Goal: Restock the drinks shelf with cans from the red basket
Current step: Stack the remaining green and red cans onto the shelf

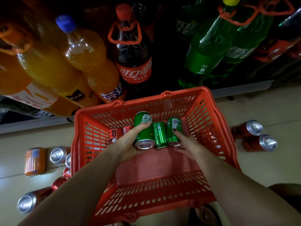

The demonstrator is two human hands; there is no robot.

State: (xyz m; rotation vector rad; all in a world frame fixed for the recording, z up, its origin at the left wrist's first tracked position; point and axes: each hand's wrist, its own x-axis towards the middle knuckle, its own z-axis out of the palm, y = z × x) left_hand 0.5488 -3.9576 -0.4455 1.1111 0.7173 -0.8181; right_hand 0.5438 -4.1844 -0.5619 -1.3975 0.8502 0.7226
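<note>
The step in hand looks like the pick-up: both hands are down inside the red basket [211, 115], which sits on the floor just near the drinks shelf [241, 90], and green cans are being gathered from its far end.

The left hand [130, 142] has its fingers [143, 126] curled round a green can [144, 131], thumb side under it, so the can lies tilted with its silver base toward the camera; that one is grasped. The right hand [190, 144] reaches for the right green can [174, 131]: its forefinger lies along the can's side and the other fingers are hidden beneath, so the grip looks like a pinch just forming rather than a firm hold. Between the two lies a middle green can [160, 134], touching both neighbours and held by neither hand. At the far left of the basket floor are two red cans [120, 132], partly hidden by the left hand.

Next, I judge, the cans must be lifted clear of the basket's rim and carried to the shelf (the right hand likely needs to close fully first, or its can may slip). Placing them calls for a free spot among the large bottles [133, 54]. Loose red cans [254, 136] lie on the floor right of the basket, and more cans [47, 160], orange and red, lie left of it.
</note>
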